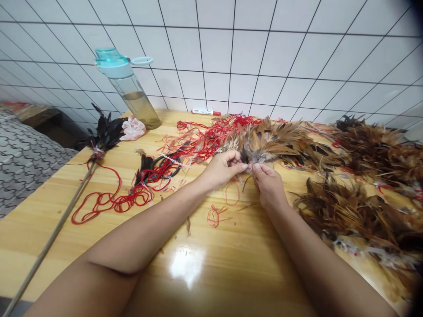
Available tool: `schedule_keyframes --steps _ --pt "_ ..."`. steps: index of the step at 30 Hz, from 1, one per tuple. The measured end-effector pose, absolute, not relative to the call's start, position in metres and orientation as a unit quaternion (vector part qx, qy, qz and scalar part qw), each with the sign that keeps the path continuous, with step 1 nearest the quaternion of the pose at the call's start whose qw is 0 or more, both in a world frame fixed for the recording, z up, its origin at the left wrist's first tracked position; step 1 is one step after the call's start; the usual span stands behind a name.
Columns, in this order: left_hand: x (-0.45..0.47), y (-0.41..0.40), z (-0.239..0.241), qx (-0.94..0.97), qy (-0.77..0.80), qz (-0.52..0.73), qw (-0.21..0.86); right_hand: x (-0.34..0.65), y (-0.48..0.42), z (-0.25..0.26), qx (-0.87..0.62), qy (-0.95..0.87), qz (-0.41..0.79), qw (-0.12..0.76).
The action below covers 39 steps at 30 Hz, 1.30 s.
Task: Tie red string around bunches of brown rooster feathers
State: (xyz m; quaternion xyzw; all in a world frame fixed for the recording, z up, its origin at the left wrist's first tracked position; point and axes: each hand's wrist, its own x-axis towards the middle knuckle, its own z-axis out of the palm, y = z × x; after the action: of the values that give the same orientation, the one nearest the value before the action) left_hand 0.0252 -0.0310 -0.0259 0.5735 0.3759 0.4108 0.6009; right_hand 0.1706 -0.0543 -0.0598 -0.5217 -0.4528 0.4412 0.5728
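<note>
My left hand (228, 168) and my right hand (269, 185) meet near the middle of the table, thumbs and fingertips pinched almost together. Between them are the fluffy grey and dark bases of some feathers (254, 155); exactly how many lie in each pinch is hidden. Right behind the fingers spreads a row of brown feathers (294, 143). A tangle of red string (211, 136) lies just beyond my left hand. Below the hands, a small loop of red string (214, 216) rests on the wood.
Left, a stick (49, 242) with a black feather tuft (107, 132) lies across the wooden table (211, 268). A water bottle (134, 94), crumpled plastic (132, 128) and a marker (205, 112) stand or lie near the tiled wall. Black-handled scissors (165, 169) lie among string. Feather bundles (360, 211) fill the right.
</note>
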Motion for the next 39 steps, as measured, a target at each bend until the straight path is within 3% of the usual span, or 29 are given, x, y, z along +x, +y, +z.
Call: schedule_keyframes --steps 12,23,39 --pt "0.025 -0.025 -0.035 0.574 0.371 0.428 0.591 0.166 -0.053 -0.064 -0.497 -0.462 0.507 0.531" --pt "0.022 -0.026 -0.031 0.511 0.352 0.383 0.684 0.168 -0.054 -0.067 -0.497 -0.551 0.456 0.492" --pt "0.015 -0.018 -0.03 0.547 0.349 0.345 0.679 0.168 -0.062 -0.045 -0.462 -0.551 0.557 0.415"
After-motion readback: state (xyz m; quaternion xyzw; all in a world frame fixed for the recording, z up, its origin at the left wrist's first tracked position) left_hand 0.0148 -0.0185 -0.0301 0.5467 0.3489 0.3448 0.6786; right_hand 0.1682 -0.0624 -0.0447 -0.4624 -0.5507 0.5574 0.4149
